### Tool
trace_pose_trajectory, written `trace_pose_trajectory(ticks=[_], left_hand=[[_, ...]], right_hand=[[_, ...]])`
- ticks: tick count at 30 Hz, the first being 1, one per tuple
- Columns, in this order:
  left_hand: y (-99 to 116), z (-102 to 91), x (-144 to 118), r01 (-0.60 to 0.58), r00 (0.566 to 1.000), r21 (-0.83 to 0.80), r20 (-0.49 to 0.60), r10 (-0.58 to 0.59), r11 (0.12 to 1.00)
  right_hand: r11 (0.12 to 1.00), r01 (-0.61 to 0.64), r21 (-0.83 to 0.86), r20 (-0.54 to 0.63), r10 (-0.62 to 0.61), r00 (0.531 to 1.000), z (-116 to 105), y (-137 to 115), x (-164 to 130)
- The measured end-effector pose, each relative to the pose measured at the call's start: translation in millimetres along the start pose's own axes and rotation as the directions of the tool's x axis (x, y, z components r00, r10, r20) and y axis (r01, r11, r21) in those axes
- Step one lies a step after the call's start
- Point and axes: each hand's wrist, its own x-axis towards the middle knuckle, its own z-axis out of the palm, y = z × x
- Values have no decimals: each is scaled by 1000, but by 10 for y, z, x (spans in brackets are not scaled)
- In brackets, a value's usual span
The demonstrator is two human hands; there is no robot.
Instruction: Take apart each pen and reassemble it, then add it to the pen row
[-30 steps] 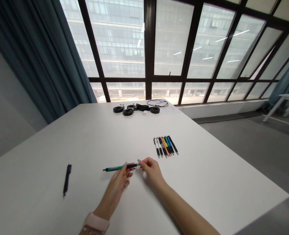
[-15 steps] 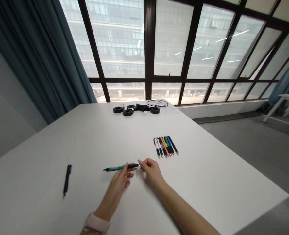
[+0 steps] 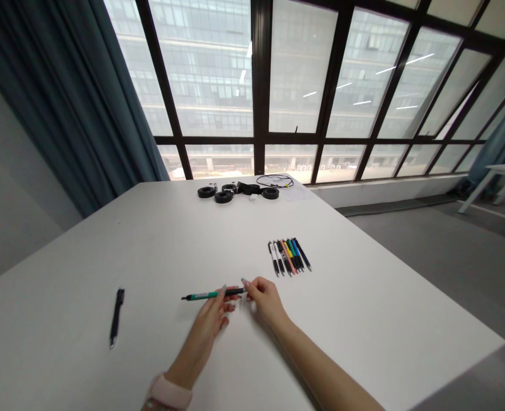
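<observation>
1. Holding a slim green-and-black plastic pen (image 3: 212,294) level just above the white rectangular table (image 3: 364,319), a person works it with both bare hands near the table's front edge.

2. Left hand (image 3: 212,319), a pale pink band (image 3: 167,393) on its wrist, has its fingers curled lightly about the pen's dark grip section; the green barrel juts out toward nine o'clock.

3. Right hand (image 3: 266,299) pinches the pen's tip end at three o'clock, thumb and forefinger closed on it and the other fingers folded under. Whether the tip is being turned or merely steadied cannot be told.

4. Lying at one o'clock from the hands, well apart, a neat row of assorted pens (image 3: 289,256) in white, black, orange, yellow, green and blue sits side by side, looking already dealt with.

5. Resting alone at nine o'clock, well apart from the hands, a single black plastic pen (image 3: 116,317) lies untouched on the table.

6. Judging by the layout, the work appears well along: most pens are lined up, one is in hand, and one waits at the side.

7. Sitting at twelve o'clock by the far edge are black ring-shaped spools (image 3: 224,196) and a coiled thin black cable (image 3: 275,181), before tall dark-framed windows (image 3: 299,68) and a blue-grey curtain (image 3: 64,103).
</observation>
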Motion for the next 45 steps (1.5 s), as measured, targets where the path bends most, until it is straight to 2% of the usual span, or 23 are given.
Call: trace_pose_trajectory(ticks=[9,21,26,34,41,45], left_hand=[[6,-7,-14,-2,999,30,35,1,1000],[20,2,-25,-25,1000,9,-17,25,1000],[-41,-17,65,-27,998,-15,-63,26,1000],[-150,-82,210,-124,983,89,-123,135,988],[-116,-66,196,-124,983,176,-114,146,977],[-105,-79,175,-133,982,154,-111,151,979]], right_hand=[[999,-3,-50,27,5,1000,-5,1,-10],[999,-40,16,94,39,995,10,-24,-33],[998,-51,29,103,48,994,13,-32,-43],[999,-29,17,118,27,993,7,-38,-59],[1000,-9,-3,87,9,996,0,-52,-52],[1000,-7,3,87,7,996,-6,-63,-41]])
